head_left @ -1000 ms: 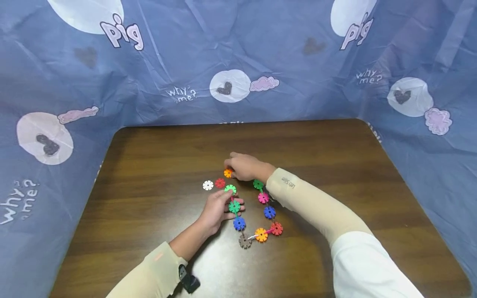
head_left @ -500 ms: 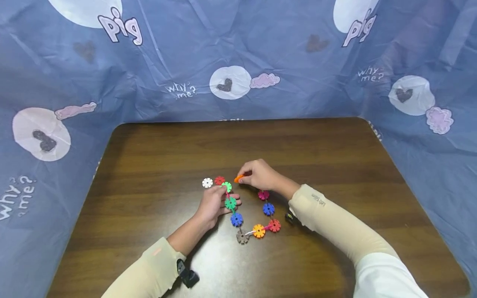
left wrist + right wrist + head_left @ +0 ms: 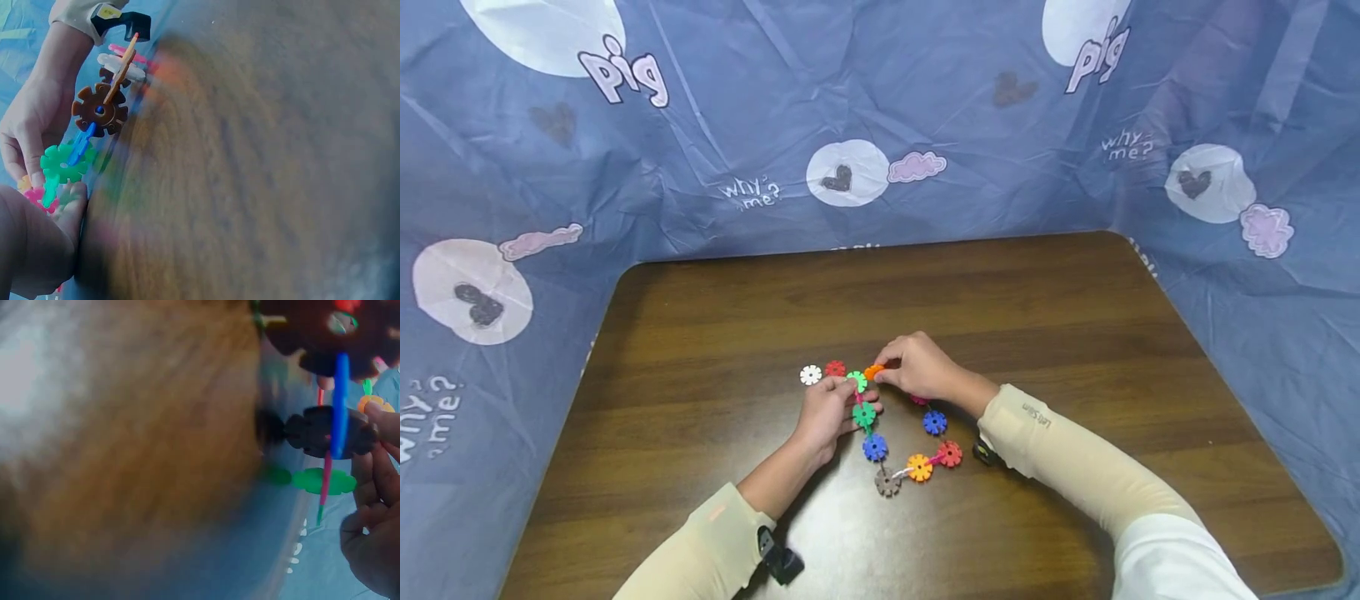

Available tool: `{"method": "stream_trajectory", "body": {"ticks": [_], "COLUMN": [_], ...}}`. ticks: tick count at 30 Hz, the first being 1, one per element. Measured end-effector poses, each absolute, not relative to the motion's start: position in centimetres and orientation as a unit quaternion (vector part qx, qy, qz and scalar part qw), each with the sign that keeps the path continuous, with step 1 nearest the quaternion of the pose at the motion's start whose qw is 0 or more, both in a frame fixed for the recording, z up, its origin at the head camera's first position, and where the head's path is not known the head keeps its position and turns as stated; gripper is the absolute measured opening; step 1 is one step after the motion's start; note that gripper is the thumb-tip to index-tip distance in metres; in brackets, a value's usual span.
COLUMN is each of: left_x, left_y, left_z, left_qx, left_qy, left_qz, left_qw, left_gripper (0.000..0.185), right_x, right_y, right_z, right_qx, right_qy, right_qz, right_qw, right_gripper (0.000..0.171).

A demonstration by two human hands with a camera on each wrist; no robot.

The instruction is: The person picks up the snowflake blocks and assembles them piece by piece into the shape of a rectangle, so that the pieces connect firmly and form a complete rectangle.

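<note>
Orange disc [image 3: 873, 372], pinched in my right hand [image 3: 921, 367], meets the green disc [image 3: 857, 381] my left hand [image 3: 829, 410] grips mid-table; I should align slots squarely, pressing gently.

Makeshift recording booth; cartoon sheet [image 3: 925, 100] surrounds table [image 3: 1075, 333].

A dark brown wooden table [image 3: 1045, 317] with rounded far corners fills the middle of the scene, its grain running left to right and its near part catching a pale sheen of light. A crumpled blue-grey plastic sheet [image 3: 940, 92] stands behind it on the far side and wraps round the left and right sides. The sheet is printed with white circles holding dark hearts, pink clouds, and the words "pig" and "why? me?".
</note>
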State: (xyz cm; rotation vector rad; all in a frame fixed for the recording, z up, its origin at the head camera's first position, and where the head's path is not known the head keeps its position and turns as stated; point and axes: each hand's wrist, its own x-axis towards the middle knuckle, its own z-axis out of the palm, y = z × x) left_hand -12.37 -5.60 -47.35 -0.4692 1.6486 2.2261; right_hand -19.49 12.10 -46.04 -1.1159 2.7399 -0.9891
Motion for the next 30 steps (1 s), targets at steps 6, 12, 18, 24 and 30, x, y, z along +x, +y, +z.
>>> {"method": "stream_trajectory", "body": {"ticks": [6,12,18,24,30], "left_x": [-12.44,-12.4,-12.43,-12.36,-12.52], "left_y": [-5.47,-5.4,-5.34,-5.28,-5.2], "left_z": [-47.49,-47.49,-47.45,-47.53,-47.72], "left_qx": [-0.155,-0.142,-0.138,-0.135,-0.135], "left_qy": [0.573,0.574,0.573,0.567,0.556], "left_qz": [0.788,0.787,0.787,0.792,0.801], "left_qw": [0.163,0.176,0.182,0.181,0.179], "left_gripper": [0.012,0.013,0.013,0.013,0.012], "right_x": [-19.15,-19.06,-19.25,-19.33,-19.51], "right_y": [12.05,12.17,12.22,12.26,12.32], "right_z": [-46.14,-46.23,-46.65,-46.75,-46.82], "right_qx": [-0.365,-0.369,-0.366,-0.365,-0.364], "right_qy": [0.886,0.885,0.884,0.878,0.869], "right_qz": [-0.285,-0.283,-0.292,-0.31,-0.335], "right_qw": [-0.012,-0.016,-0.01,-0.001,0.002], "right_gripper": [0.006,0.01,0.011,0.013,0.015]}}
